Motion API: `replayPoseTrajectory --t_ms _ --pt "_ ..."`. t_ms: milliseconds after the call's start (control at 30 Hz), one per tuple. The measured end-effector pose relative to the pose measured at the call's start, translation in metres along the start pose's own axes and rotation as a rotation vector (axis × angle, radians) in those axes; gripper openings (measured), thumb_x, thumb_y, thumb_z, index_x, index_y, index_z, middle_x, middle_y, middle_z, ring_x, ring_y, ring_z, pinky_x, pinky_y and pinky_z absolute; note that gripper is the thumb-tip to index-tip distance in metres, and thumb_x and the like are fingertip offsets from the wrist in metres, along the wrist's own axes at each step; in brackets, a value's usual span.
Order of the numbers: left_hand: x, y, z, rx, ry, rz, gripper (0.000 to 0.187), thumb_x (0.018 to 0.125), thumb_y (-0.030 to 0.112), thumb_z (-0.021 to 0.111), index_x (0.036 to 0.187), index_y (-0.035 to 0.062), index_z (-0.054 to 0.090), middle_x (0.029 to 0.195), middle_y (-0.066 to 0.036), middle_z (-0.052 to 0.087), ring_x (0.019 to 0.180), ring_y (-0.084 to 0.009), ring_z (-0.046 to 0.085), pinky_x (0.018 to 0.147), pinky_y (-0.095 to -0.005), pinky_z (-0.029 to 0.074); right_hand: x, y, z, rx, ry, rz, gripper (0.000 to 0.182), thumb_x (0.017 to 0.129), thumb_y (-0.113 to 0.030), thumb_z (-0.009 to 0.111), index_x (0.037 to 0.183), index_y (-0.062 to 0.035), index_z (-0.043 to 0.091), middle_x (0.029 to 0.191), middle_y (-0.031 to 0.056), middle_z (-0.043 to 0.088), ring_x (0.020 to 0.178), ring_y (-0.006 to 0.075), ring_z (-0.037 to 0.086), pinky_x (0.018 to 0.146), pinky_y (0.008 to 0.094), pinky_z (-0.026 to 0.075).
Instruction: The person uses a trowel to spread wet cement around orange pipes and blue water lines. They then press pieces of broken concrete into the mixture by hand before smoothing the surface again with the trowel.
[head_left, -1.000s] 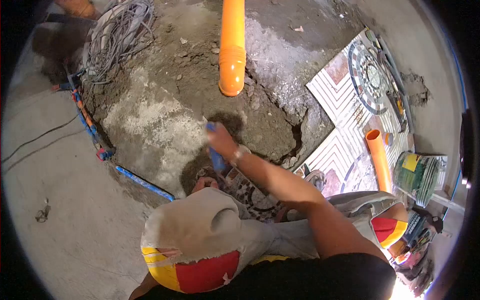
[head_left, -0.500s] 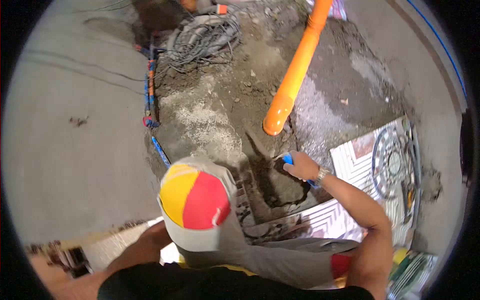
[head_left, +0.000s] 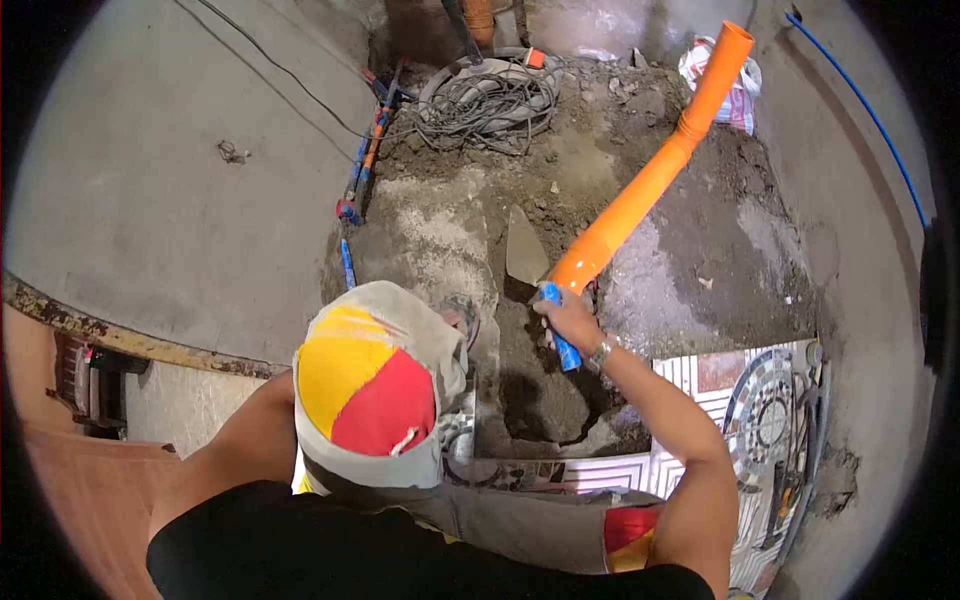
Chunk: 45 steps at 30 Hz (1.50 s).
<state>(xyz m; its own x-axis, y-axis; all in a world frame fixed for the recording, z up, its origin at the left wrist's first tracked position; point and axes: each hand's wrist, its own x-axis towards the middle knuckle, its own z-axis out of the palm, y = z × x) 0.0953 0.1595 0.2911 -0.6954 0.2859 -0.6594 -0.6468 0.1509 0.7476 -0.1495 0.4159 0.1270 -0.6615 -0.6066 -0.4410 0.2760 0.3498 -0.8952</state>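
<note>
Concrete floor [head_left: 200,180]: smooth, grey, left of the cable coil [head_left: 490,112]
Dirt ground [head_left: 580,165]: brown-grey, lumpy, nearer than the coil and to its right
Tiles [head_left: 700,385]: striped zigzags, round mosaic motif, well nearer than the coil, rightward
Wall [head_left: 860,190]: plain grey, far right of the coil, blue line [head_left: 868,105] along it
Sack [head_left: 740,95]: whitish, right of the coil
Light: casts a cable shadow on the concrete, left of the coil

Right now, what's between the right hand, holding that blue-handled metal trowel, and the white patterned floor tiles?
A dark, rough-edged dirt hole lies between the right hand and the tiles, in the head camera view.
</note>
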Motion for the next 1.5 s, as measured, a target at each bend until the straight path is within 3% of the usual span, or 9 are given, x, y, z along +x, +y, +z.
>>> replayPoseTrajectory --t_ms 133,400,500,700,867,1100,1233,1267,1500 --pt "0.049 0.01 -0.029 -0.171 -0.06 0.05 0.035 0.089 0.02 0.07 0.116 0.0041 0.054 0.082 -0.005 0.061 0.076 -0.0143 0.061 0.07 -0.0303 0.051 -0.004 -0.011 0.0 -0.254 0.059 -0.122 0.028 0.093 -0.026 0.065 0.101 -0.0006 0.056 0.07 0.0067 0.06 0.048 0.0169 0.059 0.046 0.0342 0.049" --pt "0.263 -0.004 -0.062 -0.593 -0.087 0.365 0.04 0.088 0.02 0.07 0.118 0.0015 0.05 0.081 -0.006 0.058 0.077 -0.0172 0.063 0.071 -0.0328 0.053 0.045 -0.065 0.023 -0.383 0.218 -0.42 0.029 0.098 -0.024 0.061 0.113 0.0008 0.061 0.095 0.0188 0.064 0.093 0.034 0.064 0.086 0.044 0.049" --pt "0.283 0.006 -0.104 -0.622 0.345 0.444 0.034 0.091 0.023 0.067 0.11 0.0023 0.049 0.082 -0.008 0.06 0.07 -0.0175 0.063 0.065 -0.0357 0.054 0.017 -0.065 -0.023 -0.688 0.201 -0.409 0.028 0.098 -0.021 0.061 0.114 0.001 0.064 0.102 0.0229 0.066 0.092 0.0423 0.062 0.087 0.0446 0.049" --pt "0.34 -0.075 -0.229 -0.227 1.339 0.043 0.03 0.095 0.033 0.06 0.099 0.0051 0.051 0.075 -0.007 0.058 0.054 -0.0181 0.058 0.048 -0.0343 0.047 -0.072 -0.042 -0.109 -0.649 0.348 0.304 0.03 0.099 -0.026 0.058 0.105 0.0024 0.067 0.079 0.0201 0.066 0.067 0.0319 0.062 0.064 0.0386 0.048" --pt "0.349 -0.059 -0.292 -0.224 1.372 -0.247 0.033 0.096 0.034 0.054 0.094 0.0011 0.055 0.088 -0.01 0.06 0.085 -0.0246 0.062 0.07 -0.0384 0.049 -0.102 -0.065 -0.106 -0.798 0.347 0.243 0.032 0.1 -0.029 0.055 0.1 0.0017 0.065 0.079 0.0217 0.065 0.07 0.0354 0.063 0.064 0.0415 0.048" --pt "0.425 -0.042 -0.366 -0.19 1.409 -0.016 0.046 0.09 0.028 0.064 0.115 -0.0079 0.051 0.099 -0.027 0.065 0.094 -0.0382 0.067 0.081 -0.0473 0.052 -0.139 -0.065 -0.107 -0.882 0.33 0.076 0.016 0.096 -0.012 0.059 0.102 0.0016 0.065 0.085 0.0192 0.069 0.073 0.0323 0.066 0.068 0.0385 0.051" --pt "0.358 -0.07 -0.292 0.78 0.912 -0.116 0.065 0.089 0.032 0.066 0.135 -0.0054 0.038 0.117 -0.031 0.06 0.099 -0.0453 0.064 0.09 -0.0502 0.049 -0.142 -0.059 -0.125 -0.365 0.462 0.096 0.024 0.099 -0.018 0.061 0.109 0.0034 0.065 0.083 0.0075 0.066 0.069 0.0127 0.059 0.064 0.028 0.048" --pt "0.341 -0.073 -0.26 0.276 1.026 -0.107 0.059 0.092 0.033 0.062 0.133 -0.0033 0.041 0.115 -0.029 0.062 0.095 -0.045 0.064 0.086 -0.0515 0.049 -0.139 -0.067 -0.126 -0.344 0.523 0.087 0.024 0.1 -0.019 0.06 0.11 0.003 0.065 0.082 0.0062 0.065 0.069 0.012 0.058 0.064 0.0271 0.048" --pt "0.346 -0.089 -0.271 -0.195 1.142 -0.041 0.051 0.095 0.03 0.059 0.127 -0.0066 0.045 0.103 -0.026 0.066 0.096 -0.0385 0.065 0.081 -0.0474 0.05 -0.155 -0.077 -0.125 -0.336 0.615 0.089 0.022 0.103 -0.018 0.057 0.109 0.0024 0.063 0.079 0.0035 0.061 0.069 0.01 0.057 0.063 0.0254 0.048"
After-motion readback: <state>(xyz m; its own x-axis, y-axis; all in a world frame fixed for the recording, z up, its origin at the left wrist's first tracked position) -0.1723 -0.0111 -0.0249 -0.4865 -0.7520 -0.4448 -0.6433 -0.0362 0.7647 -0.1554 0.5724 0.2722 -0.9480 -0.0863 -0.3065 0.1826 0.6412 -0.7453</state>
